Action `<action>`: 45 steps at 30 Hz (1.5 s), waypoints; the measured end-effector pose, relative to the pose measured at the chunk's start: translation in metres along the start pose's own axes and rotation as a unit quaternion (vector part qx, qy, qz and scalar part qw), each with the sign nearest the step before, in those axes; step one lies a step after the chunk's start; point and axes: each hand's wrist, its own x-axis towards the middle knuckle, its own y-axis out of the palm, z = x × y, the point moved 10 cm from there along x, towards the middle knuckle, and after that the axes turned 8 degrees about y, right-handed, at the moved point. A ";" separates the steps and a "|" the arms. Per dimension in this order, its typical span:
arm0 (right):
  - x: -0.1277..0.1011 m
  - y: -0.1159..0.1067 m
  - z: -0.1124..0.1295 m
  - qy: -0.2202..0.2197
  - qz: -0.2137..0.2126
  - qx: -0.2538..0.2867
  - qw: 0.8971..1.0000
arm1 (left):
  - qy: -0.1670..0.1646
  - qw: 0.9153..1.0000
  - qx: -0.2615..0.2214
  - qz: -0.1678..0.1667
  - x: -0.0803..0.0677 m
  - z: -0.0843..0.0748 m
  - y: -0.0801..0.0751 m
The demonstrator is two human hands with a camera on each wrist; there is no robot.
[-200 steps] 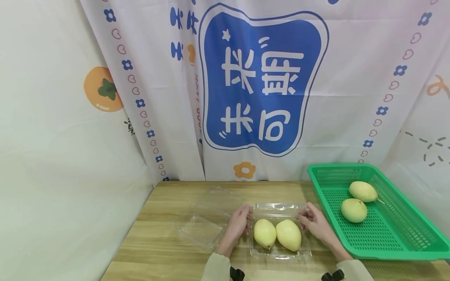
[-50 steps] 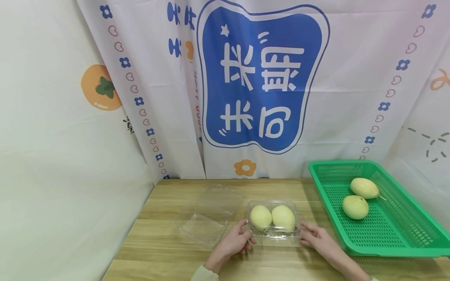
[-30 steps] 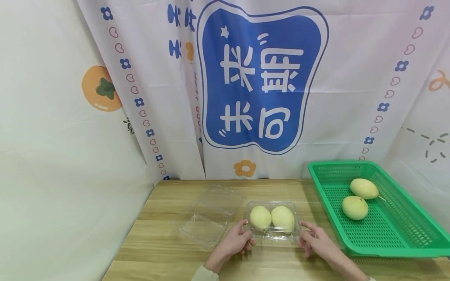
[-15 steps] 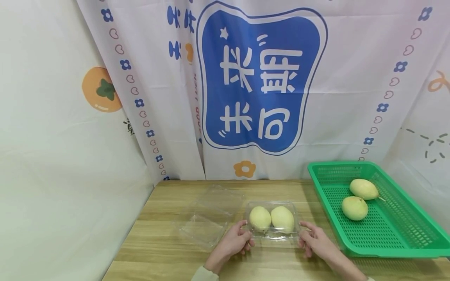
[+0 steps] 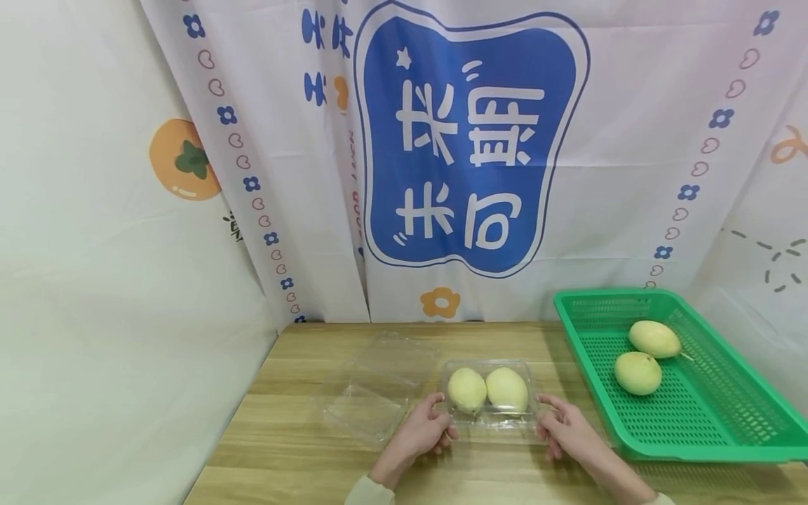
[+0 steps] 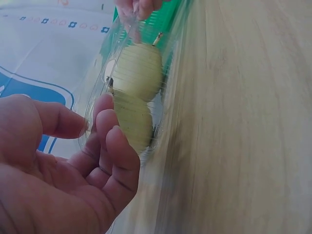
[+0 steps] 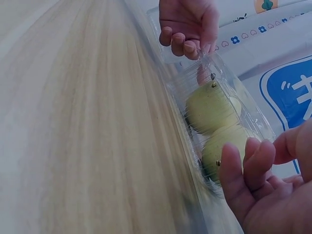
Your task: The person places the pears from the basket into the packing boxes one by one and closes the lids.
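Observation:
A clear plastic clamshell box [image 5: 499, 422] with its lid down over two pale yellow pears [image 5: 467, 390] is between my hands at the front middle of the table. My left hand [image 5: 421, 429] pinches the box's front left corner; in the left wrist view the thumb is on one side of the rim [image 6: 87, 130] and fingertips on the other. At the front right corner, my right hand [image 5: 569, 433] holds the edge between thumb and fingers, with the other fingers curled below. Through the ribbed plastic, the pears [image 7: 212, 109] show side by side, stems facing the front.
Another clear clamshell box [image 5: 366, 414] lies opened out on the wooden table [image 5: 284, 449], left of my hands. To the right stands a green plastic basket [image 5: 701, 452] with two more pears [image 5: 637, 373] in it. A printed white curtain [image 5: 631, 210] hangs behind the table.
Several seconds ago the box stood open with the pears uncovered; its lid now covers them. Both hands have moved from its sides to its front corners. Over the last second they stay nearly still.

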 end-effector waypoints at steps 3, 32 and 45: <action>0.001 0.000 0.001 0.000 -0.001 0.003 1.000 | 0.002 1.000 0.004 -0.002 0.000 0.000 0.000; 0.014 -0.012 -0.003 0.031 -0.070 0.036 0.996 | -0.010 1.000 -0.009 -0.025 0.022 0.006 0.000; 0.033 -0.019 -0.002 0.040 -0.114 0.060 0.991 | 0.019 0.996 -0.038 -0.078 0.036 -0.002 -0.002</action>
